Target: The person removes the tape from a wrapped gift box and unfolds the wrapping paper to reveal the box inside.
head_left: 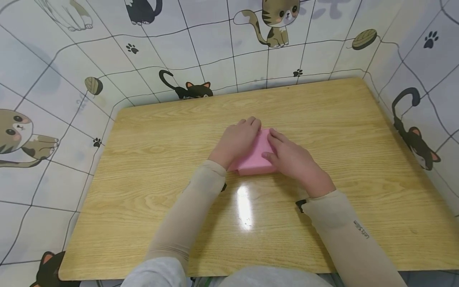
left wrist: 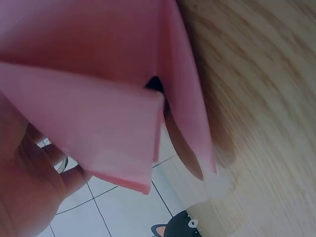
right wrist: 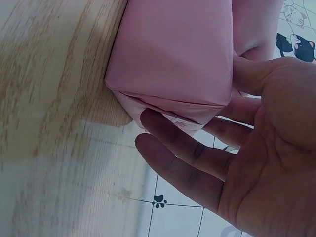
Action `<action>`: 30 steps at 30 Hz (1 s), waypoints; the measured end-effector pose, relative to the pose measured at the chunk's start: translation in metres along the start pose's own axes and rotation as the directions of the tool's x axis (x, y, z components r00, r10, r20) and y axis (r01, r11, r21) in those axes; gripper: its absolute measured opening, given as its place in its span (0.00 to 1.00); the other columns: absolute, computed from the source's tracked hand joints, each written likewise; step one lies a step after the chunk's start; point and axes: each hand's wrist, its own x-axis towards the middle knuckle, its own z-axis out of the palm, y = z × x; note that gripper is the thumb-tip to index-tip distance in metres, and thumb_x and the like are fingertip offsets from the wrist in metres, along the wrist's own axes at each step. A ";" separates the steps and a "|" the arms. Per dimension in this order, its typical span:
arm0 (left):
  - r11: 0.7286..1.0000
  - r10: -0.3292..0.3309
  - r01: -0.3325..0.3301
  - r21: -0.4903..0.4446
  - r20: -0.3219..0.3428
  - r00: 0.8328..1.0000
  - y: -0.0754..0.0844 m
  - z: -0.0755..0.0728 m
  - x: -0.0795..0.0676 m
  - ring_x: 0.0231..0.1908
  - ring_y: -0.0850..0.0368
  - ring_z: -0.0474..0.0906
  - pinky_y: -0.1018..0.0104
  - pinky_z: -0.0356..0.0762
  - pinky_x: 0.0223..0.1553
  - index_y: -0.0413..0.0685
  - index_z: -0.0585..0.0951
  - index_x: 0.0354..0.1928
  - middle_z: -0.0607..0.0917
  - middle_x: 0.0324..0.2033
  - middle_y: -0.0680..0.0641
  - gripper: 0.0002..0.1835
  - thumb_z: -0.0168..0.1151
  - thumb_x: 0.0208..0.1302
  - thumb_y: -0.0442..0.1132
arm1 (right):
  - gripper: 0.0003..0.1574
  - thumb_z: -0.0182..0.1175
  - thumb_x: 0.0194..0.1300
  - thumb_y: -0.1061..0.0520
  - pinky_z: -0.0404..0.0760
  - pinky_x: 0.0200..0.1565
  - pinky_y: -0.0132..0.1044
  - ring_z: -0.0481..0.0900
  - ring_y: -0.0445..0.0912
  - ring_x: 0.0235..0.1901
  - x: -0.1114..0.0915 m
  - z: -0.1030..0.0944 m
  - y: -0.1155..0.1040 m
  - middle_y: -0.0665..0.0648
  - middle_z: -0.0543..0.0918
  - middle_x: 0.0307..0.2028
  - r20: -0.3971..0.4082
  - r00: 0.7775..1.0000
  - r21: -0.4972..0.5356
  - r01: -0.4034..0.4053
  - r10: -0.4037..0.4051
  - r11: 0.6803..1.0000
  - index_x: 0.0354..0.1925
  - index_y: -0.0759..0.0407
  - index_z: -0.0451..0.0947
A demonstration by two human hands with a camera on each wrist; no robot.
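Sheeting (head_left: 211, 44) of white with dark grid lines and printed cats (head_left: 276, 24) covers the walls round a broad rectangular desk (head_left: 143, 199) of yellowish wood grain. Two long beige fabric sleeves, the left (head_left: 186, 215) and the right (head_left: 351, 227), reach across it from the near edge, where pale grey clothing (head_left: 279, 277) shows.

Between the hands, a little beyond the middle of the desk, lies a flat, smooth pink box-shaped parcel (head_left: 254, 159). The left hand (head_left: 238, 139) lies over its left side, fingers together and reaching to the far edge; the fingertips are hidden in the left wrist view, so I cannot tell whether they pinch. The right hand (head_left: 295, 159) is loosely spread at the right end, thumb on top and the other fingers stretched down.

A loose pink flap (left wrist: 113, 128) stands away from the parcel before the left palm. At the right, a creased folded end (right wrist: 168, 108) meets a fingertip. Smaller still are black lettering (head_left: 361, 230) on the right sleeve and a dark paw print (head_left: 132, 48).
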 end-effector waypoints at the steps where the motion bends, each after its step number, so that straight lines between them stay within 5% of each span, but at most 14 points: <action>1: 1.000 -0.015 0.015 -0.011 -0.001 1.000 0.000 0.000 0.001 0.58 0.54 0.79 0.55 0.87 0.53 0.54 0.73 0.64 0.79 0.63 0.51 0.15 0.40 0.88 0.42 | 0.46 0.51 0.84 0.42 0.67 0.76 0.67 0.53 0.63 0.84 0.000 0.000 0.000 0.60 0.44 0.87 0.000 1.000 0.000 -0.002 0.002 1.000 0.85 0.61 0.47; 16: 0.939 -0.249 0.242 -0.244 0.001 0.968 -0.001 0.004 0.013 0.42 0.56 0.83 0.55 0.86 0.43 0.53 0.73 0.59 0.85 0.45 0.52 0.10 0.50 0.82 0.39 | 0.47 0.52 0.84 0.42 0.67 0.75 0.68 0.53 0.63 0.83 0.001 0.002 0.000 0.60 0.45 0.87 -0.002 1.000 0.010 -0.010 0.010 1.000 0.85 0.61 0.47; 30: 0.908 -0.312 0.288 -0.304 -0.030 0.950 -0.007 0.007 0.020 0.37 0.54 0.84 0.54 0.85 0.40 0.52 0.72 0.60 0.86 0.42 0.51 0.13 0.42 0.87 0.47 | 0.47 0.52 0.84 0.43 0.67 0.76 0.67 0.53 0.62 0.84 0.000 0.002 0.002 0.60 0.45 0.87 -0.017 1.000 0.005 0.003 -0.003 1.000 0.85 0.63 0.48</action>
